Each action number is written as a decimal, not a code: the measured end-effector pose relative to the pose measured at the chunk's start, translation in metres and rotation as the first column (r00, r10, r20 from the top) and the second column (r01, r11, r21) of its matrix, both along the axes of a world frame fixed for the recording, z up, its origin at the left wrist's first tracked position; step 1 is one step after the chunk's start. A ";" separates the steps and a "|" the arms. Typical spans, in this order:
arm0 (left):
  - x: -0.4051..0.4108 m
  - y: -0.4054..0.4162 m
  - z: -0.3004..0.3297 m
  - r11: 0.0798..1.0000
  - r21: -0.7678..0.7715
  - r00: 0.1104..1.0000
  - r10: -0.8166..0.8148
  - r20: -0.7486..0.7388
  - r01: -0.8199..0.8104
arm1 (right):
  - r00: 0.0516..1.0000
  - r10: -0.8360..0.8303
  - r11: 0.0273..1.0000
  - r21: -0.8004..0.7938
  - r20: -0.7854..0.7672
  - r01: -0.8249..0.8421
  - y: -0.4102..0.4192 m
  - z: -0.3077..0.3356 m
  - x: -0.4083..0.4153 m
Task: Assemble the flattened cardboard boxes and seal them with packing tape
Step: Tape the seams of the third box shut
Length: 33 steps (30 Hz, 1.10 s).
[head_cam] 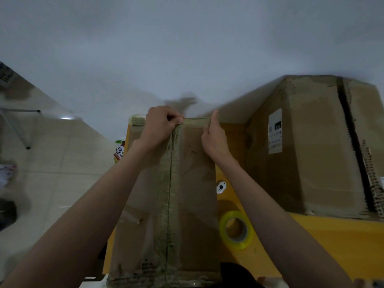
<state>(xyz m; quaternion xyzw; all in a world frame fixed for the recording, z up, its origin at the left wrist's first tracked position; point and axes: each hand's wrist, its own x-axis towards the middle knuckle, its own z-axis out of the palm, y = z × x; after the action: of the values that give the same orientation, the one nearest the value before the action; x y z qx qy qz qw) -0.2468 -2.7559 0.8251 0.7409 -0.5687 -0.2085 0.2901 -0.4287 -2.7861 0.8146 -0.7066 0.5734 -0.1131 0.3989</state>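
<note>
A brown cardboard box (193, 204) stands on the yellow table (322, 242) in front of me, its top flaps closed and a strip of tape (169, 194) running along the centre seam. Another tape strip (195, 121) lies across the far edge. My left hand (161, 126) rests at the far end of the seam, fingers pinched on the tape there. My right hand (214, 136) is at the far edge too, thumb up, pressing the cross strip. A roll of yellowish packing tape (236, 228) lies on the table right of the box.
A larger taped cardboard box (324, 146) with a white label stands at the right on the table. A small white cutter (220, 187) lies between the two boxes. A small printed packet (119, 152) shows left of the box. Tiled floor (52, 173) spreads to the left.
</note>
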 end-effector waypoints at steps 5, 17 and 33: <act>-0.007 0.009 0.003 0.995 -0.057 0.996 -0.082 0.046 0.084 | 0.943 0.295 0.878 -0.344 -0.156 -0.332 -0.006 0.013 0.023; 0.092 0.060 0.006 0.997 -0.077 0.999 0.032 0.043 -0.029 | 0.966 0.257 0.916 -0.324 0.028 -0.235 -0.021 0.017 0.052; 0.080 0.044 0.000 0.968 -0.009 0.959 0.248 -0.135 -0.251 | 0.971 0.234 0.921 -0.332 0.052 -0.205 -0.026 0.007 0.052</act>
<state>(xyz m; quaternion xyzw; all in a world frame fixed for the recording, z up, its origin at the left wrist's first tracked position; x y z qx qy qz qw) -0.1673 -2.7120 0.8248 0.7872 -0.4529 -0.2119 0.3611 -0.3770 -2.8121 0.8213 -0.8164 0.4454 -0.1923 0.3132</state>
